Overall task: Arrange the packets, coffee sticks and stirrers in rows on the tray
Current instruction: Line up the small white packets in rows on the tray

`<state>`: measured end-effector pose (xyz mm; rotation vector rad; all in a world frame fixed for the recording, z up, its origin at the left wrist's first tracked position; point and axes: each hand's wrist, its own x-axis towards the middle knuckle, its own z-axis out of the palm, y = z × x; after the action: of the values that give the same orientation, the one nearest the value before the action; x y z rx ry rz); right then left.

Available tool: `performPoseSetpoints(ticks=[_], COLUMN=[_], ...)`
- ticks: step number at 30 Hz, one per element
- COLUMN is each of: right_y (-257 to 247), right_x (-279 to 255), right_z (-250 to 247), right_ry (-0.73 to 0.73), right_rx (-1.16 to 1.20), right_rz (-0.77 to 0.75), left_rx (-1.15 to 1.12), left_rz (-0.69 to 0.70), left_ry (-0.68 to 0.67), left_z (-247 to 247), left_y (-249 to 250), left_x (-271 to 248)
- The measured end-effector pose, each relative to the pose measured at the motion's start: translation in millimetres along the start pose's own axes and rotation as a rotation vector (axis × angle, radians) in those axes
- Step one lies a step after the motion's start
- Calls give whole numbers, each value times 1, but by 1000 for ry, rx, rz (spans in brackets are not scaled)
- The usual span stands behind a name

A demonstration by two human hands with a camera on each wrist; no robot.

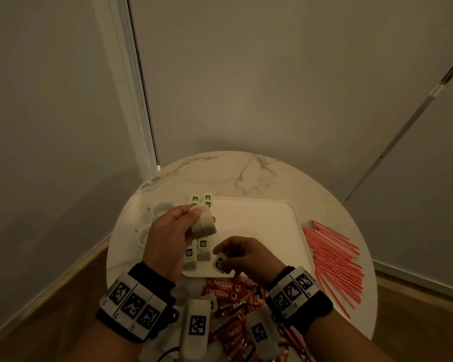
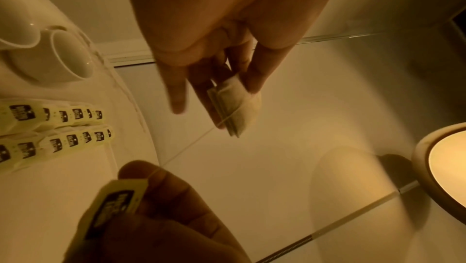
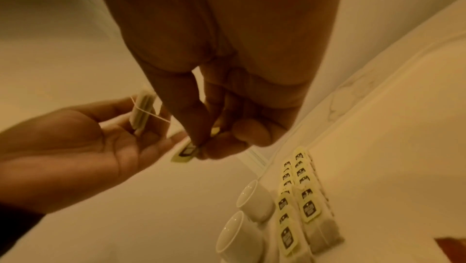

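Red coffee sticks (image 1: 229,291) read "NESCAFE" in white, w/ a smaller word under it, prob. "CLASSIC" but too small to be sure; they lie in a loose heap on the marble table (image 1: 246,173) at its near edge, between your wrists, partly hidden by the wrist cams. Yellow-green tags on the tea bags carry a dark square logo, lettering not legible in any view. Your left hand (image 1: 168,239) pinches a tea bag (image 1: 203,222) betw. thumb and fingers, held up over the left part of the white tray (image 1: 267,226); bag is pale paper, dark tea settled in the lower half, string across it. Your right hand (image 1: 249,257) pinches that bag's tag (image 1: 220,262) at the fingertips, just above the tray's near edge; thin string runs from tag to bag in the right wrist view. Tea-bag rows (image 3: 300,197) sit along the tray's left side, two rows side by side, tags overlapping like shingles; head view shows only the far and near ends, middle blocked by your left hand. Red-and-white stirrers (image 1: 335,262) are fanned in a pile on the table right of the tray, off it. Two white cups (image 3: 247,217) stand on the table left of the tray, faint in head view. Tray's near edge is covered by both hands. Lit round lamp (image 2: 443,167) is cut off at the left wrist view's edge.
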<state>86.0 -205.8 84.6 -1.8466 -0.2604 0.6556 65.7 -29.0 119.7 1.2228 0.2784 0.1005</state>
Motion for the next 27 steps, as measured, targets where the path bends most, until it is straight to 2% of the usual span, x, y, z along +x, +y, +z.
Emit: performPoseSetpoints(ticks=[4, 11, 16, 22, 27], right_y=[-5, -36, -66, -83, -85], right_x=[6, 25, 28, 25, 17], right_z=[0, -9, -15, -19, -17], right_ry=[109, 214, 221, 202, 192], right_rx=[-130, -74, -97, -54, -132], right_rz=[-69, -138, -207, -180, -260], left_rx=[86, 269, 339, 386, 348], left_rz=[-7, -7, 25, 29, -37], left_ry=[-17, -155, -163, -137, -119], left_z=[-1, 5, 9, 8, 4], left_y=[-1, -9, -12, -13, -19], left_x=[-4, -15, -20, -18, -13])
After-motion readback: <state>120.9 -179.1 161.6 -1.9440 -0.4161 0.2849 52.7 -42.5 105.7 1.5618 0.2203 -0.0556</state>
